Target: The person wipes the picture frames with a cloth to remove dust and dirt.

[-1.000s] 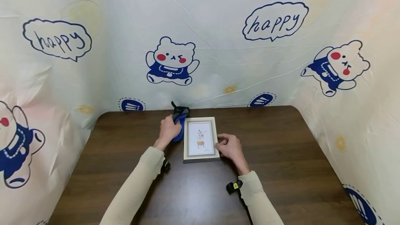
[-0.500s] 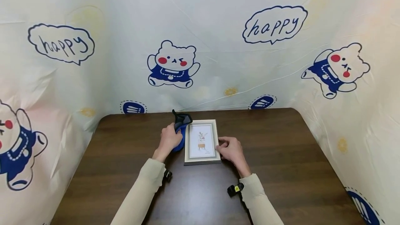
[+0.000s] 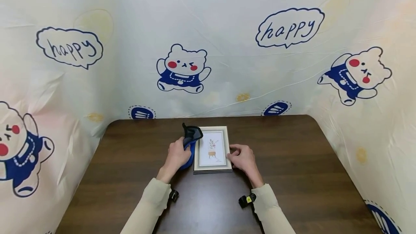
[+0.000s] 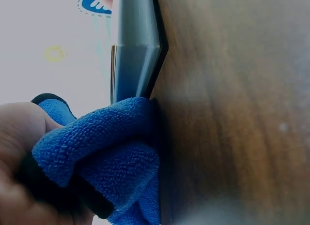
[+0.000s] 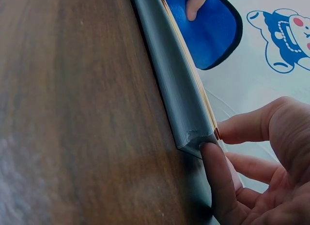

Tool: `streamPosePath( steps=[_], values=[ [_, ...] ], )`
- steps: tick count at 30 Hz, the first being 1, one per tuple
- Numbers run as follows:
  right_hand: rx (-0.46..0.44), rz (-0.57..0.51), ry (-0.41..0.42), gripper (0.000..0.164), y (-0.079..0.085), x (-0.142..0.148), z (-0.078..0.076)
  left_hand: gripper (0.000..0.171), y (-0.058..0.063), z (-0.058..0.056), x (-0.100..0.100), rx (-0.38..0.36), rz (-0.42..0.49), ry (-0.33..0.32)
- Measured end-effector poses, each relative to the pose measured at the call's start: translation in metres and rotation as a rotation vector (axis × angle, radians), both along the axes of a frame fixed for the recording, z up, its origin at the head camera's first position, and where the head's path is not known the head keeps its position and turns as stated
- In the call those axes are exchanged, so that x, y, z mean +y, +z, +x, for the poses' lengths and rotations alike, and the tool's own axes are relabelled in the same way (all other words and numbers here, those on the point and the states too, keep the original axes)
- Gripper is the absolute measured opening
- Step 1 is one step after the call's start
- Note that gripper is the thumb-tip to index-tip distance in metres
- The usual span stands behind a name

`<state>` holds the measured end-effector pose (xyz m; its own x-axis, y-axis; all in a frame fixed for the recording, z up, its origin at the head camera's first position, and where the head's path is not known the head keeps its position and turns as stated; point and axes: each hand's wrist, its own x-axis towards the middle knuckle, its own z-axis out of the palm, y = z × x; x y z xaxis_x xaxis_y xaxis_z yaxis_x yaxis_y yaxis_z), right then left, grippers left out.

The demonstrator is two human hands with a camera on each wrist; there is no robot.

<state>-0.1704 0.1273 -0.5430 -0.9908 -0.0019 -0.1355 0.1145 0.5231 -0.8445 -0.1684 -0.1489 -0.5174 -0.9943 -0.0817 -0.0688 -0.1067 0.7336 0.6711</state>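
Note:
A picture frame (image 3: pixel 212 168) with a pale border and a plant print lies flat, face up, on the table. At its left side my left hand (image 3: pixel 176 155) grips a folded cloth (image 3: pixel 189 159), blue plush with black edging and a dark grey side. The cloth's upper part overlaps the frame's left border in the head view. In the left wrist view the bunched blue cloth (image 4: pixel 106 138) meets the grey side of the frame (image 4: pixel 138 60). My right hand (image 3: pixel 243 158) pinches the frame's right side; in the right wrist view its thumb and forefinger are at a corner of the frame (image 5: pixel 177 84).
The brown wooden table (image 3: pixel 286 190) carries the frame near its far half. A pale printed curtain (image 3: pixel 227 60) with bears stands behind it and along both sides. Small black cameras, one on the right wrist (image 3: pixel 247 200), sit at both cuffs.
The left hand has drawn the cloth nearer along the frame's left side, and the cloth's dark upper part now leans over the frame's border. The right hand keeps its hold. The head view has shifted slightly.

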Motion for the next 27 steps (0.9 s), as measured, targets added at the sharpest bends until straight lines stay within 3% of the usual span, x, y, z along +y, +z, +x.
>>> streamPosePath(
  steps=[7,12,19,27],
  values=[
    [0.019,0.022,-0.002,0.039,0.001,0.004,-0.002,0.044,0.001,0.008,0.004,0.013,0.002,-0.011],
    [0.009,0.032,0.002,0.039,-0.002,0.002,-0.001,0.047,-0.001,0.025,0.000,-0.002,0.018,-0.031],
    [0.008,0.024,0.005,0.039,-0.006,-0.001,0.000,0.027,0.000,0.051,-0.005,0.013,0.052,-0.054],
    [-0.007,0.017,-0.006,0.040,-0.004,0.002,-0.002,0.022,0.003,0.064,-0.005,-0.013,0.046,-0.080]
  ],
)
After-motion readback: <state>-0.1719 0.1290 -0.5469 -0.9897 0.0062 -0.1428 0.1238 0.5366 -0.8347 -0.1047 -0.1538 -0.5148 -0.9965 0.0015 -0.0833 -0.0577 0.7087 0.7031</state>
